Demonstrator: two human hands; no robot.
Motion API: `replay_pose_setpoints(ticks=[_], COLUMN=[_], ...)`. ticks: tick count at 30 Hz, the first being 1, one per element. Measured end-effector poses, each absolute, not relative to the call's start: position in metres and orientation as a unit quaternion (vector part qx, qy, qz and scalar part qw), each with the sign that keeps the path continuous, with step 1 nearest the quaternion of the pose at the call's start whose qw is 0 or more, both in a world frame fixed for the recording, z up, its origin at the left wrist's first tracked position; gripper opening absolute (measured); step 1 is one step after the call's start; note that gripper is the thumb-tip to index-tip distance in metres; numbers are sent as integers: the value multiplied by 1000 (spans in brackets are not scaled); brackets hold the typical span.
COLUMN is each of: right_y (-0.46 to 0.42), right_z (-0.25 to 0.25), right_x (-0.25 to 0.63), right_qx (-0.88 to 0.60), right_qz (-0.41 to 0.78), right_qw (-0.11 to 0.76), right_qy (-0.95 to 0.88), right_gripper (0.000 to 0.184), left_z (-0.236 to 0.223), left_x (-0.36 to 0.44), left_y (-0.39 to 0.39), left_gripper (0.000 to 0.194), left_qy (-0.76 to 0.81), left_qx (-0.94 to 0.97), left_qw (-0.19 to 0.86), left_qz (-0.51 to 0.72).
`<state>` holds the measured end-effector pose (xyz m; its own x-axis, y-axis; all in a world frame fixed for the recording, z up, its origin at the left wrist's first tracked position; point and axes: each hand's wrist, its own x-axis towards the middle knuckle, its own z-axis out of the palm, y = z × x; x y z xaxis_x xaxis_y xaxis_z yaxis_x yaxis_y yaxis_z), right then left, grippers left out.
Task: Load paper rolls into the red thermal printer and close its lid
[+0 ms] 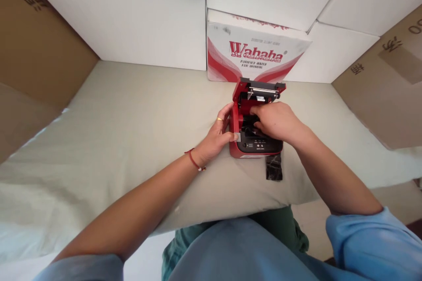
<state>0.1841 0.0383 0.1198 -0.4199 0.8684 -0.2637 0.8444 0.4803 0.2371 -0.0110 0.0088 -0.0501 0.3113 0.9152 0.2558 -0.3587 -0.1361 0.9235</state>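
Note:
A small red and black label printer (259, 145) stands on the cloth-covered surface in front of me, its lid (260, 88) raised to show a roller. My left hand (218, 138) grips the printer's left side, thumb near the front corner and fingers along the wall. Inside the open compartment are the curled fingers of my right hand (276, 119), reaching in from the right. Whatever those fingertips hold is hidden by the hand. A short piece of shiny black film (274, 167) lies against the printer's front right corner.
Behind the printer stands a white and red water carton (253, 57), in front of stacked white boxes (148, 13). Brown cardboard boxes flank the surface at left (39, 52) and right (389, 83). A pale green cloth (132, 114) covers it; its near edge lies by my lap.

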Motion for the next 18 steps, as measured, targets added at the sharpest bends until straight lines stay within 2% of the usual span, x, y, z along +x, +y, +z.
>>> replay_pose_setpoints(ticks=[6,14,18], right_y=[42,42,26], right_z=[115,98,105], right_x=[209,251,283], right_qx=[508,434,425], right_qz=[-21,-296,-387], right_qw=[98,-159,-246], right_qy=[856,836,780], right_gripper=[36,34,51], left_z=[-51,-47,-47], left_x=[-12,-10,-11], left_y=[9,8,9], left_gripper=[106,106,106], left_qy=[257,249,238], left_qx=[548,531,537], left_qw=[592,616,618], left_qz=[533,525,523])
